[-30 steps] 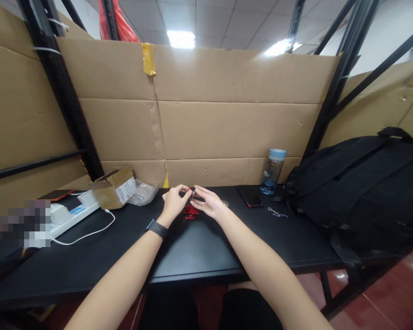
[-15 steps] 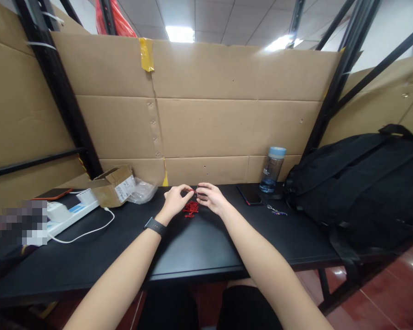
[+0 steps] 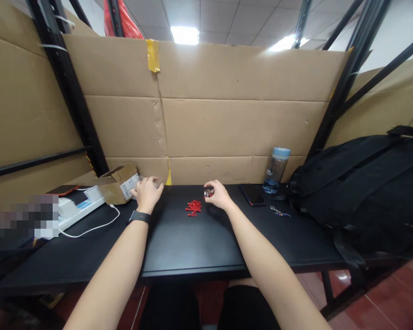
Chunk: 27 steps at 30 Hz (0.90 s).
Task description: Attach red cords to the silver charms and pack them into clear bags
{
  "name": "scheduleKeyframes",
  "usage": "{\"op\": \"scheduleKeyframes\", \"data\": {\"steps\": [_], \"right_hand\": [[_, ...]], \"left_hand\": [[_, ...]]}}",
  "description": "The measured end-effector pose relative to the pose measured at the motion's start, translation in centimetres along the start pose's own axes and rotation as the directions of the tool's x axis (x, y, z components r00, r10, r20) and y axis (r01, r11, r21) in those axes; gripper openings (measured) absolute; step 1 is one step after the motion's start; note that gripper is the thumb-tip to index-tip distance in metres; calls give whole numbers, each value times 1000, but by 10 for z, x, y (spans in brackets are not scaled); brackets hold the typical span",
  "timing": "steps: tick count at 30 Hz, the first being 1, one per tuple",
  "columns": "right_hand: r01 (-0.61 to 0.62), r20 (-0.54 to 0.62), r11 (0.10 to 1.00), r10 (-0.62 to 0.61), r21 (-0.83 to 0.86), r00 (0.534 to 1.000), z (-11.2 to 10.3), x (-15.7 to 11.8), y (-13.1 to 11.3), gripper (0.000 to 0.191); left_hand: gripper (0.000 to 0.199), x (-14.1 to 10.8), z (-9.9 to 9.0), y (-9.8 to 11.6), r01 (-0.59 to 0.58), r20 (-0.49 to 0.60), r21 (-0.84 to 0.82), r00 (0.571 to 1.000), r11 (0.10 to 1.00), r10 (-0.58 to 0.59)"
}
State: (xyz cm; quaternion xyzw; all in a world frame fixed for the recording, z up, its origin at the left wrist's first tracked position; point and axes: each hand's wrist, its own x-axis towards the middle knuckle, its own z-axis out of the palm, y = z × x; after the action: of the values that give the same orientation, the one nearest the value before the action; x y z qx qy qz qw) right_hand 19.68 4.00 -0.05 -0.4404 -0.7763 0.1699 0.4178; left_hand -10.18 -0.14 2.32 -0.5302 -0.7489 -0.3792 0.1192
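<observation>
My left hand (image 3: pixel 147 192), with a dark watch on the wrist, is over the clear plastic bag beside the cardboard box (image 3: pixel 119 184). Its fingers are apart and curved, and nothing shows between them. My right hand (image 3: pixel 219 195) pinches a small shiny object with some red on it (image 3: pixel 208 193), just above the black table (image 3: pixel 192 247). Between the hands, nearer the right one, lies a pile of small red pieces (image 3: pixel 193 207). The plastic bag is mostly hidden behind my left hand.
At the left are a white power strip (image 3: pixel 79 213) and its cable. To the right lie a phone (image 3: pixel 253 195), a bottle (image 3: pixel 276 170), a small keychain (image 3: pixel 280 212) and a black backpack (image 3: pixel 361 188). Cardboard panels (image 3: pixel 209 123) stand behind.
My left hand has moved away from my right hand, leftward to the plastic bag, and its fingers have spread. My right hand now holds the shiny object away from the left. The view has shifted slightly.
</observation>
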Motion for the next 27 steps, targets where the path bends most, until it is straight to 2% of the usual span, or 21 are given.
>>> {"op": "scheduleKeyframes", "data": {"steps": [3,7,15,19,23,25,27], "right_hand": [[-14,45,980,23,-198,999,-3,-2,8,52],[-43,97,961,72,-273,993,-4,-2,16,54],[-41,110,968,70,-248,992,-1,2,25,52],[-44,100,973,68,-225,993,-2,3,27,52],[-48,76,981,64,-190,995,-5,4,26,51],[-53,57,983,64,-173,996,-7,5,24,50],[-59,36,985,65,-160,997,-11,6,22,50]], "left_hand": [[37,7,6,-20,48,78,43,996,998,-51],[30,9,10,-24,77,127,77,988,994,-86],[33,4,4,-16,133,27,84,990,988,-135],[32,7,0,-16,161,-102,26,982,987,-157],[31,8,-9,-7,58,-222,-65,972,996,-71],[30,3,-12,5,-39,-211,-118,977,992,13],[29,-6,-11,23,-149,-145,-151,981,977,127]]}}
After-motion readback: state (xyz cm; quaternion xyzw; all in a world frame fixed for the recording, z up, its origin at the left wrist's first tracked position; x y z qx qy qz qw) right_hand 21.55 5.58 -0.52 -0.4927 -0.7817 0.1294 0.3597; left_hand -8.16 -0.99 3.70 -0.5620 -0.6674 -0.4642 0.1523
